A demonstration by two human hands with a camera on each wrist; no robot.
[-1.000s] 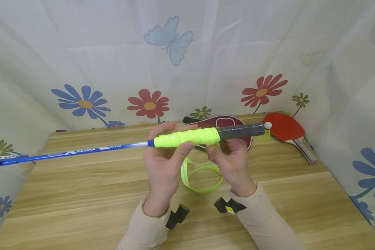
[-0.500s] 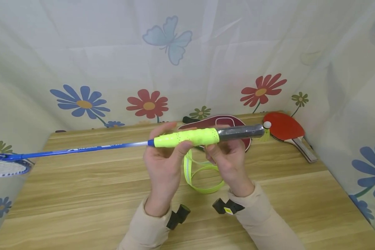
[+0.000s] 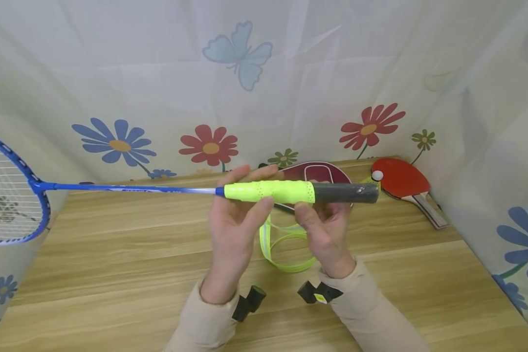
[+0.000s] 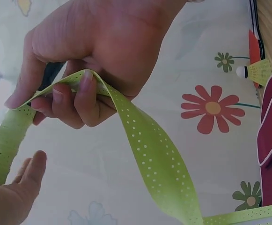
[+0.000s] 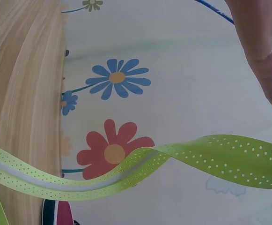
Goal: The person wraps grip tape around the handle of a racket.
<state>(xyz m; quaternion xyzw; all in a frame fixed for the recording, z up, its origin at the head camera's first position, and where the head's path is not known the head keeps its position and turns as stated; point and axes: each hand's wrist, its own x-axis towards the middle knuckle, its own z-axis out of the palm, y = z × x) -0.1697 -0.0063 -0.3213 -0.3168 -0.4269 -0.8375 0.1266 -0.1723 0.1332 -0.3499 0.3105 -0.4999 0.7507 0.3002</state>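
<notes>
Held sideways above the table is a blue badminton racket, its strings at the far left. Perforated neon-yellow grip tape wraps the front half of the handle; the end is bare black. My left hand holds the wrapped part, thumb in front, fingers behind. At the edge of the wrapping, my right hand pinches the tape with thumb on the handle's near side. In the left wrist view the loose tape runs over that hand's curled fingers and hangs twisted.
The tape's spare length lies looped on the wooden table. Behind the handle is a maroon paddle case. At the back right lie a red table tennis paddle and a yellow shuttlecock with a white tip.
The racket has turned in the hands: its head has risen into view at the left, and the shaft is now nearly level. Both hands keep their places along the handle.
</notes>
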